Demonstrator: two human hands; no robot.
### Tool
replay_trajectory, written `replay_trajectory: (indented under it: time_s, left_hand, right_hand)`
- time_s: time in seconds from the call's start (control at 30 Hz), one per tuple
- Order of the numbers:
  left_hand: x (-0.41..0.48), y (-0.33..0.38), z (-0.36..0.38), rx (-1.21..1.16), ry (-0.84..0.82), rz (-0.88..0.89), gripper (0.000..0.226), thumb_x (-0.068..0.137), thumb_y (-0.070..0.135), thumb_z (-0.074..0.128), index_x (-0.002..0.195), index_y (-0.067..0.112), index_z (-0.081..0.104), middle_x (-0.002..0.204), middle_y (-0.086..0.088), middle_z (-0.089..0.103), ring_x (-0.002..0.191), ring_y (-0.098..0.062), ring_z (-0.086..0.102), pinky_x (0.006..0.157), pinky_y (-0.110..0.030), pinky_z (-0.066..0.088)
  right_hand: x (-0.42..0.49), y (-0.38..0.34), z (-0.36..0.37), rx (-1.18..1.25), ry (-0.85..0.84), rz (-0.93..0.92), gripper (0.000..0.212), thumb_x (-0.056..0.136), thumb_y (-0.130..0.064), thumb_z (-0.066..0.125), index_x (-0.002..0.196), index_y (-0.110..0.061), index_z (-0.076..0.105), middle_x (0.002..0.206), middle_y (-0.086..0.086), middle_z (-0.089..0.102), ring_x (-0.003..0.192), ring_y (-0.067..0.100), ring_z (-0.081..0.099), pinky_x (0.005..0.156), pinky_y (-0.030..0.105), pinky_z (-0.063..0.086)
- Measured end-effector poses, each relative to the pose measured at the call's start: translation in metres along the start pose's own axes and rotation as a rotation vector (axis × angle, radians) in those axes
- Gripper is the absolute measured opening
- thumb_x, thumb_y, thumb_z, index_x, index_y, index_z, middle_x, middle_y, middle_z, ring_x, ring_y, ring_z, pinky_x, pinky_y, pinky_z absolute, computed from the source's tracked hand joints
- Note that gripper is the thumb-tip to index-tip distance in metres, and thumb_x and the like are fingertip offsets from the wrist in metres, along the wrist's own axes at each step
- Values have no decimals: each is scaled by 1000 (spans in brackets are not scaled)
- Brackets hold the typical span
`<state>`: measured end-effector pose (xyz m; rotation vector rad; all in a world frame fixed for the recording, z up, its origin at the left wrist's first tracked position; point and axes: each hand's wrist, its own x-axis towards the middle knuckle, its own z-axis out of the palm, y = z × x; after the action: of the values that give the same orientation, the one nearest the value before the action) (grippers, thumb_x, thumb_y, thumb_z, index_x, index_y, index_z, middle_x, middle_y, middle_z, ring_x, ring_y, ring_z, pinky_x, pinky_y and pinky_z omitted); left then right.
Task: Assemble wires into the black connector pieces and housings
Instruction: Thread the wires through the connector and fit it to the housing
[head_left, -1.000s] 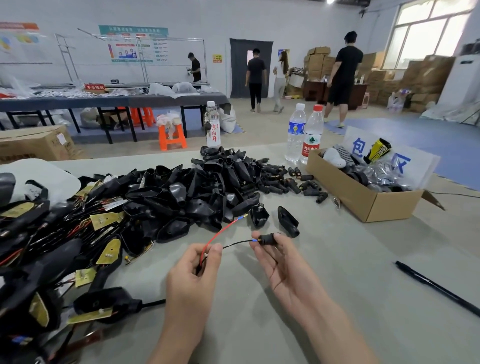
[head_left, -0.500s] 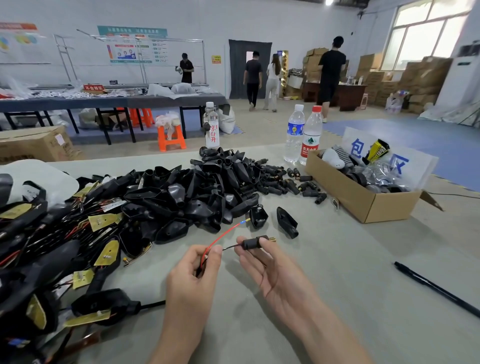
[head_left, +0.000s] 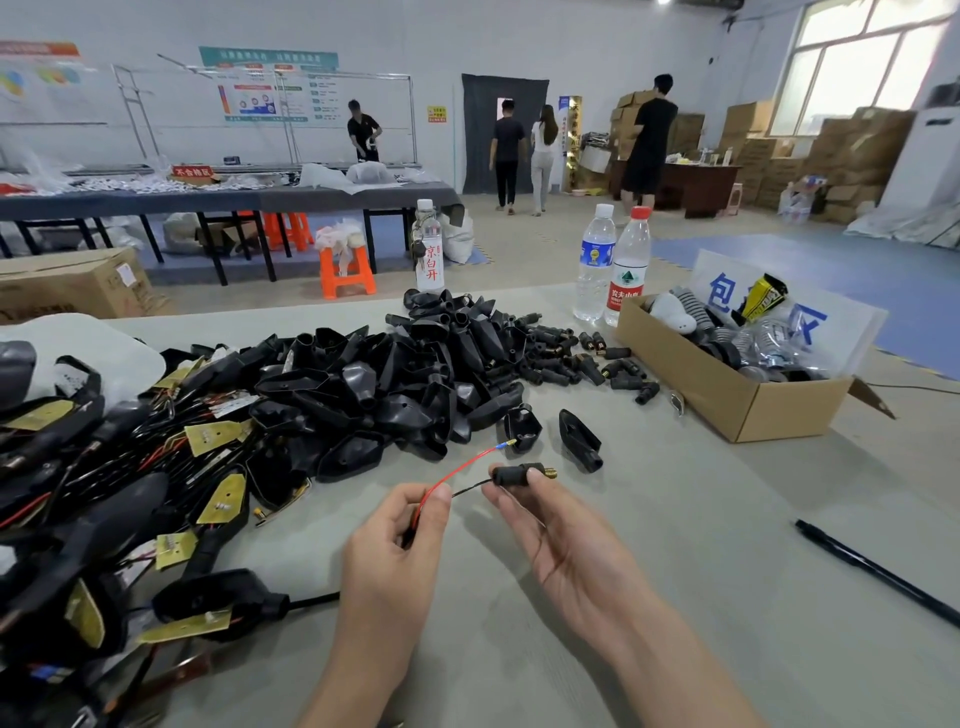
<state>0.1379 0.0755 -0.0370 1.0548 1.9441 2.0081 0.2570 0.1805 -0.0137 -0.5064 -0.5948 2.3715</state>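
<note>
From the head camera, looking down over the grey table (head_left: 701, 519): my left hand (head_left: 395, 545) pinches a red wire (head_left: 457, 470) and a thin black wire (head_left: 470, 488) together between thumb and forefinger, the other fingers curled under. The red wire rises up and to the right, free of my other hand, and ends in a small blue-and-yellow terminal (head_left: 506, 445) just short of a loose black housing (head_left: 522, 427). The black wire runs across into a short black connector sleeve (head_left: 511, 474), which my right hand (head_left: 566, 545) grips between thumb tip and forefinger, palm turned up, the remaining fingers relaxed; a brass terminal (head_left: 549, 473) sticks out of the sleeve's far end (my thumb hides part of the sleeve).

A second loose housing (head_left: 581, 439) lies just beside the first. Behind them sits a heap of black housings (head_left: 415, 374), with small black connector pieces (head_left: 561, 358) scattered to its right. To the left lies a tangle of wired housings with yellow circuit boards (head_left: 213, 436).

At the right stands a cardboard box (head_left: 727, 405) of parts, with two water bottles (head_left: 595, 265) near its far corner. A black pen (head_left: 878, 577) lies on the table, well apart from my hands.
</note>
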Motion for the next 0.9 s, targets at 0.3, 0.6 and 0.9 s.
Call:
replay_trajectory:
  time_s: [0.3,0.6,0.9]
  left_hand:
    - [-1,0,-1,2,-30,6,23,94,47,57,87,28,69,52,13,43,47,-2,33,44,-14,26]
    - [-2,5,0,-2,-61,10,18,97,41,57,87,33,71,58,12,63,47,3,45,46,-8,31]
    - [-1,1,0,15,-26,-5,26,92,50,57,83,28,67,52,12,42,48,-3,31,44,-14,25]
  right_hand:
    - [0,10,2,-40,-37,12,32,85,-7,66,110,13,62,111,27,70,105,36,71,72,26,61]
    - [-2,11,5,-129,-52,23,33,92,-13,62,123,-1,62,116,26,70,106,38,70,76,31,62]
    - [0,8,4,-112,17,41,32,105,-22,45,122,-5,67,114,27,70,104,35,71,74,31,62]
